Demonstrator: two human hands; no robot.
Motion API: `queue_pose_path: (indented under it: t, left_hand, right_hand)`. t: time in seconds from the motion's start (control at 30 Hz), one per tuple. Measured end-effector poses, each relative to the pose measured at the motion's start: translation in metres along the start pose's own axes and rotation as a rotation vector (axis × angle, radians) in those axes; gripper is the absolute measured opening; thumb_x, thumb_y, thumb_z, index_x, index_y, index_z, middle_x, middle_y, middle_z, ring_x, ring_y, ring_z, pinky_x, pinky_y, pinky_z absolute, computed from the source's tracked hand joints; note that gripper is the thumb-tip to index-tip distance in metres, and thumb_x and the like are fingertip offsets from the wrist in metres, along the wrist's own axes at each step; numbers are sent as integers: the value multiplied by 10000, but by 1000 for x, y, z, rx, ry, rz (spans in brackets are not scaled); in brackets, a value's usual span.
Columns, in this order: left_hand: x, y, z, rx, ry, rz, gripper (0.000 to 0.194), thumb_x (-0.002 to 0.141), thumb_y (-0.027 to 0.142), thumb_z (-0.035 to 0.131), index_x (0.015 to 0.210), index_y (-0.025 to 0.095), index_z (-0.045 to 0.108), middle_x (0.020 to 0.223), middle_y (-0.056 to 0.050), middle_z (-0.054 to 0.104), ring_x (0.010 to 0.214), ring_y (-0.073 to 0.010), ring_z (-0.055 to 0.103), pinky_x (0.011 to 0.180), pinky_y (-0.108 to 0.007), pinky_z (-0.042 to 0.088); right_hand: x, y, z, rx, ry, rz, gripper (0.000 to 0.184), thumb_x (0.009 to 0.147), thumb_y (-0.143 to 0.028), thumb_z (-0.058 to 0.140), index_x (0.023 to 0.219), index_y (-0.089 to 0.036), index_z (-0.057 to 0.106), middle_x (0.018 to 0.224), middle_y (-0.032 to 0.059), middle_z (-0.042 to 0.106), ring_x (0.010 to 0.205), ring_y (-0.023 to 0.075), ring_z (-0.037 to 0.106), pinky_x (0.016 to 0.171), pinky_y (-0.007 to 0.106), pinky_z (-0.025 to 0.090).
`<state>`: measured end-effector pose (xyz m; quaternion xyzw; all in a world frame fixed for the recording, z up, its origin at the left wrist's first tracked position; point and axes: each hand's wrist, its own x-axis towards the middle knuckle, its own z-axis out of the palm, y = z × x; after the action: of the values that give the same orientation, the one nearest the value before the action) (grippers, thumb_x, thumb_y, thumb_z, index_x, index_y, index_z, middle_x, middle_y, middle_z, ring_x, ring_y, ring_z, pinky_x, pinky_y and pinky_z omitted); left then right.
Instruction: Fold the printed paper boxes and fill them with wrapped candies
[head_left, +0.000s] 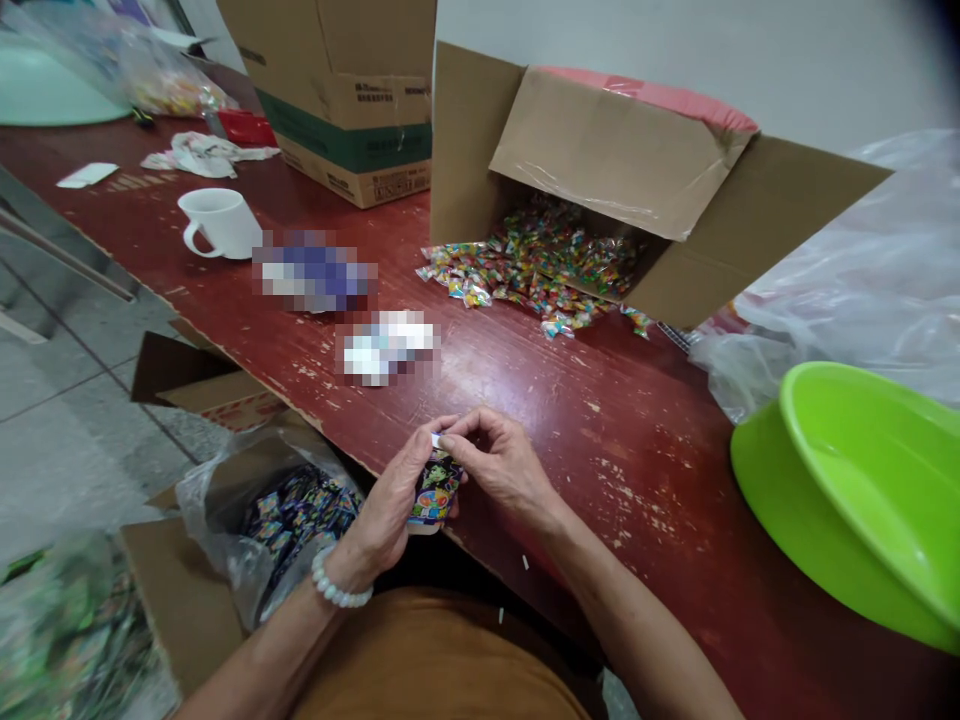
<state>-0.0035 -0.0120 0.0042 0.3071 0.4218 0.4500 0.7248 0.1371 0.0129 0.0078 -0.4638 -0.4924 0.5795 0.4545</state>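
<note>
My left hand (401,485), with a beaded bracelet at the wrist, is closed around a small dark printed carton (437,490) with a colourful cartoon picture. The carton is held over the table's front edge, its top toward the table. My right hand (495,455) pinches at the white top flap (436,440) of this carton with thumb and forefinger. Part of the carton is hidden behind my left fingers. Beyond my hands, two pixelated items lie on the table (517,390), too blurred to name.
A tipped cardboard box (600,150) spills wrapped candies (555,255). A white mug (221,222) and a closed carton (345,110) stand at back left. A green basin (862,500) sits at right. Below left, a lined box holds many dark packets (300,515).
</note>
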Motion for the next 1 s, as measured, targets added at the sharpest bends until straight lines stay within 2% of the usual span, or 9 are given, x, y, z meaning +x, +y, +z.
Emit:
queue_pose_path:
  t: [0.1, 0.23, 0.4, 0.53, 0.6, 0.7, 0.77, 0.87, 1.0]
  left_hand:
    - [0, 1, 0, 4, 2, -16, 577, 898, 585, 562, 1363, 244, 559, 1128, -95, 696, 761, -176, 677, 550, -249, 559]
    - [1, 7, 3, -41, 48, -71, 514, 867, 564, 610, 1244, 217, 651, 968, -67, 726, 697, -169, 670, 519, -237, 545]
    - [9, 10, 8, -80, 111, -88, 369, 821, 415, 653, 1112, 193, 701, 1068, -70, 720, 782, -194, 697, 513, -230, 544]
    - [17, 12, 7, -81, 143, -65, 472, 837, 482, 651, 1250, 257, 617, 1098, -56, 696, 760, -180, 694, 535, -252, 563]
    - [22, 15, 2, -60, 144, -38, 594, 799, 488, 717, 1335, 309, 534, 959, -18, 694, 676, -158, 676, 553, -264, 568]
    - [29, 19, -6, -27, 150, -36, 734, 702, 394, 832, 1347, 310, 493, 881, 9, 676, 689, -154, 671, 600, -259, 570]
    - [35, 19, -11, -1, 191, -62, 736, 645, 381, 871, 1287, 277, 527, 883, 6, 681, 658, -149, 652, 573, -260, 565]
    - [44, 17, -18, 56, 287, -110, 738, 542, 408, 918, 1169, 247, 564, 882, -14, 710, 626, -176, 642, 534, -305, 566]
    - [53, 17, -41, 173, 348, -34, 633, 417, 420, 952, 876, 214, 568, 836, -40, 744, 647, -202, 658, 592, -311, 564]
  right_hand:
    - [2, -4, -4, -35, -93, -36, 232, 807, -384, 724, 730, -194, 615, 667, -26, 602, 553, 99, 517, 541, 234, 438]
    - [4, -10, -12, -69, -254, -144, 214, 881, -381, 648, 771, -200, 620, 871, 18, 674, 639, 114, 567, 577, 243, 460]
    - [-4, -2, -13, -408, -201, -483, 72, 909, -262, 609, 924, -219, 664, 946, 36, 690, 852, 166, 608, 835, 328, 470]
    - [15, 7, -29, -463, -219, -366, 227, 919, -340, 611, 1119, -246, 663, 1040, 42, 690, 875, 172, 629, 797, 310, 494]
    - [44, 4, -54, -547, -103, -247, 281, 943, -384, 567, 1181, -257, 648, 1079, 45, 691, 902, 180, 645, 798, 313, 511]
    - [103, -9, -110, -1003, 378, -106, 371, 908, -392, 605, 1265, -287, 610, 1266, 54, 628, 1165, 223, 570, 986, 364, 457]
    - [144, -20, -147, -1078, 523, -43, 519, 904, -433, 592, 1389, -266, 516, 1419, 116, 512, 1290, 312, 468, 1042, 492, 402]
    - [195, -29, -184, -1142, 607, 14, 671, 869, -548, 602, 1455, -259, 452, 1488, 155, 425, 1349, 407, 375, 1048, 629, 328]
    - [240, -21, -197, -1175, 577, 58, 778, 830, -708, 548, 1495, -334, 396, 1572, 117, 323, 1410, 424, 295, 1085, 661, 246]
